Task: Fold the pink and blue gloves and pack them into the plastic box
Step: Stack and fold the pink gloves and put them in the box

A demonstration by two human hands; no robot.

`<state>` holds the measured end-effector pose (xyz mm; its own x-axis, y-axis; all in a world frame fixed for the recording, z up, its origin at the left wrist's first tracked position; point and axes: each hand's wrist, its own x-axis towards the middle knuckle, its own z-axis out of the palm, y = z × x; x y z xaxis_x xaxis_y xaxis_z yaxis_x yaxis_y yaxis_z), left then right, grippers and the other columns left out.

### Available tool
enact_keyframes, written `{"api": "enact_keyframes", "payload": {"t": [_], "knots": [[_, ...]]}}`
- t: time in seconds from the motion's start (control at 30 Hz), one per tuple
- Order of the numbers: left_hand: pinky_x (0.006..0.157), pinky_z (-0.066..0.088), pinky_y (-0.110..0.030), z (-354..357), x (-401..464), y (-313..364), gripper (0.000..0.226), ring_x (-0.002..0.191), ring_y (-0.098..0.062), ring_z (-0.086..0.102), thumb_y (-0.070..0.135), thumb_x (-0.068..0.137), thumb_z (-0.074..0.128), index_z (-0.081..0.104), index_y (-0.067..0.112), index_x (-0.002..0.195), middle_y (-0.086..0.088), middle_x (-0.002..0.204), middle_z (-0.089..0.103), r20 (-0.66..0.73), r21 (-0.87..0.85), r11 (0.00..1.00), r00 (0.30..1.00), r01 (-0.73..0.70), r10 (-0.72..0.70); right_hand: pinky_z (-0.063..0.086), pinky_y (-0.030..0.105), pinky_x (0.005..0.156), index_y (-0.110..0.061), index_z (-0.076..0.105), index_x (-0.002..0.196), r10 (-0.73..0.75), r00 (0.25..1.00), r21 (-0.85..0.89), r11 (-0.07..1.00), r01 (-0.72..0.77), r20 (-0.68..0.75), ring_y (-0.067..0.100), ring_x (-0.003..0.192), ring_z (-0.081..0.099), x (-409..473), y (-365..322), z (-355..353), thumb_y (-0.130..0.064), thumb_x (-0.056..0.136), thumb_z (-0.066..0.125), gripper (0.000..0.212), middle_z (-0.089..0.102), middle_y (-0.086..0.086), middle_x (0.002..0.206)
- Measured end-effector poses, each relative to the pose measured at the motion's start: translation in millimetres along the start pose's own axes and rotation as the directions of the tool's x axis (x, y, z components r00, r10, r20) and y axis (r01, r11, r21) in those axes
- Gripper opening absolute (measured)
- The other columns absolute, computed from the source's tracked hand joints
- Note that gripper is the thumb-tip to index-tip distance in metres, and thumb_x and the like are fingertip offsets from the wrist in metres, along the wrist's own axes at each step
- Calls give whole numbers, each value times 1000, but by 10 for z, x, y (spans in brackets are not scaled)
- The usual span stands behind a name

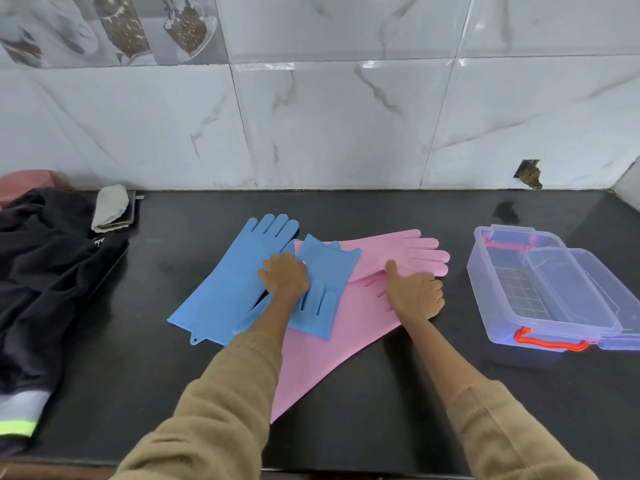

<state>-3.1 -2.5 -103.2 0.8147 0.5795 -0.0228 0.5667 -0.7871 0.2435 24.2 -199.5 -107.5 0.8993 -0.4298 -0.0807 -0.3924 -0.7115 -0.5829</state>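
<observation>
On black counter (346, 209), gloves (221, 278), plastic box (485, 282), marble-tiled wall (346, 116)

A black, glossy countertop (415, 393) filled the lower part of the view, and it reflected soft light near its far right corner. Behind it stood a wall of large white tiles (346, 126) with grey marble veins, while the tiles at the upper left (114, 26) carried a printed picture of cups and brown grains, and a small broken hole (529, 174) was visible low on the right. At the left edge lay a dark garment (45, 271) with a reflective stripe, and just beside it a grey cloth (110, 206) rested on a flat dark object.
</observation>
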Motion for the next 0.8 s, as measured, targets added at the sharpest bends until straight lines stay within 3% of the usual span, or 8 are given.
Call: {"api": "enact_keyframes", "payload": {"t": [0.1,0.17,0.3,0.43,0.53,0.67,0.8], "knots": [[94,39,-35,17,-14,22,29,112,-26,54,24,96,43,49,6,119,-10,122,56,-1,116,991,998,-64,65,47,41,87,7,47,123,-37,993,34,999,33,116,38,107,56,84,-10,-27,-61,84,50,78,55,22,120],[88,44,-33,13,-49,54,30,109,-25,57,21,95,46,45,4,121,-11,122,54,8,131,991,999,-33,32,47,42,85,7,47,122,-76,988,66,996,67,134,40,106,56,96,-8,2,-52,87,52,69,55,23,121],[75,48,-35,17,-88,152,50,102,-28,62,46,97,39,46,2,119,-12,117,56,-1,-40,998,999,54,-54,46,45,84,6,40,124,-117,992,108,988,111,48,44,107,54,64,-16,48,-49,91,48,65,50,26,124],[80,46,-37,64,-40,133,37,102,-28,62,36,101,36,54,6,113,-10,113,65,-20,-53,998,999,45,-46,43,40,77,-1,39,123,-124,992,225,967,119,8,43,100,59,84,-30,92,-60,86,48,70,61,22,112],[86,43,-34,90,-76,173,34,108,-26,55,29,103,30,51,6,117,-10,119,59,-58,7,1000,998,28,-27,37,37,72,-7,40,122,-114,993,217,970,109,12,39,93,58,116,-48,93,-66,82,48,72,60,15,98],[77,50,-32,65,-85,126,29,105,-26,60,15,101,38,40,0,127,-12,125,51,-66,31,999,997,45,-43,38,35,72,-14,49,115,-230,973,169,960,223,26,34,88,58,147,-79,161,-48,83,56,47,66,13,100],[75,50,-34,-23,-52,-99,34,101,-28,64,10,98,43,34,2,130,-11,122,54,-59,-43,994,993,102,-104,39,33,74,-17,57,110,-375,926,274,895,352,39,29,89,59,75,-251,332,-32,86,55,29,67,11,101]]}}
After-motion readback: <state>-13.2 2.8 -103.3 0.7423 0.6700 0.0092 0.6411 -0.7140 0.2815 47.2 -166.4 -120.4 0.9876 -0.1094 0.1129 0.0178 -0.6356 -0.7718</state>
